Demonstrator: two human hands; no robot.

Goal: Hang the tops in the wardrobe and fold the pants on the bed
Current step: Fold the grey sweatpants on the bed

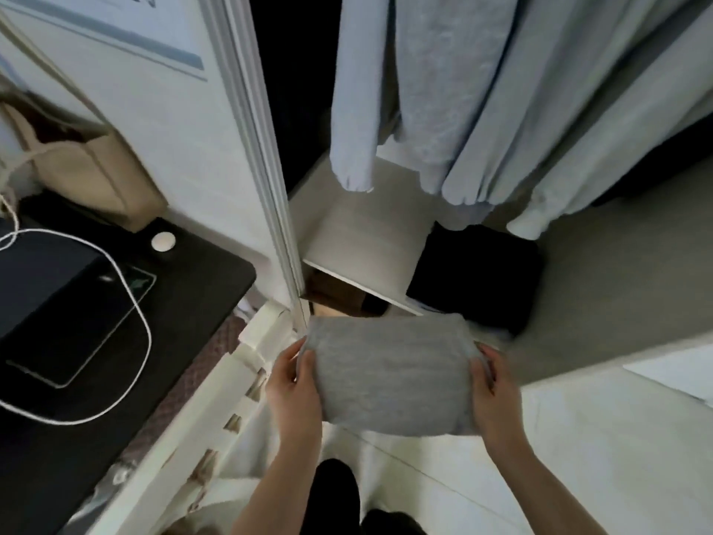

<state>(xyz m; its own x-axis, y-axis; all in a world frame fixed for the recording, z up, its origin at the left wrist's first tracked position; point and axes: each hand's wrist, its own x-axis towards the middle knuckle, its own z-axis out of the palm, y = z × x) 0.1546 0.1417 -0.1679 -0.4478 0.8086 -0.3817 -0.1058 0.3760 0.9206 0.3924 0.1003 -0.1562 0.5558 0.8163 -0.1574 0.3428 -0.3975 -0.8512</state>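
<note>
A folded grey garment point(389, 374) is held in the air in front of the open wardrobe. My left hand point(295, 384) grips its left edge, thumb on top. My right hand point(492, 388) grips its right edge the same way. Pale blue tops point(443, 94) hang inside the wardrobe above a white shelf point(362, 233). A folded black garment point(478, 274) lies on that shelf's right part, just beyond the grey one.
The white wardrobe door edge point(266, 156) stands to the left. A black desk point(115, 341) with a white cable and a dark box is at the far left, a beige tote bag point(85, 167) behind it. White floor tiles lie below.
</note>
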